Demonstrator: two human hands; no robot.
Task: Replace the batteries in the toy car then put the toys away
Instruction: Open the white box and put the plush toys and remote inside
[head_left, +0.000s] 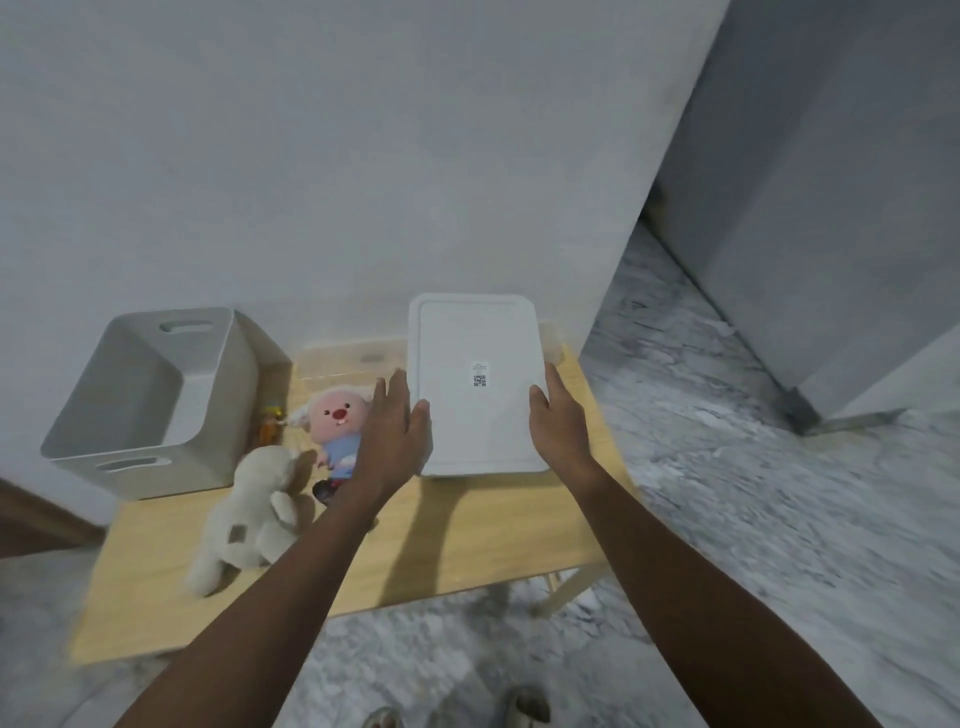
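**Toys on the low table, lid in both hands**

Toys first, nearest to farthest, as you stand over the wooden table:

1. Cream plush animal, lying on the near left of the tabletop, apart from your hands.
2. Pink-faced plush doll in a blue top, just behind it, partly covered by your left wrist.
3. Small orange figure, wedged between the doll and the grey bin; too small to identify further.
4. Grey storage bin, open-topped with cut-out handles, at the table's left end against the wall.
5. White lid, flat, with a small code sticker at its centre, held between your hands over the right half of the table.
6. Clear container, only faintly visible behind and beneath the lid, near the wall.

Hands: your left hand lies with fingers nearly straight against the lid's left edge; your right hand cups the right edge, thumb on top. Neither curls fully around it.

Toy car: not visible anywhere; it may sit in the clear container, but you cannot tell from here.

Handling note: you appear to be lifting or seating the lid. Keep it level, press evenly from both sides, and avoid sweeping the doll with your left forearm.
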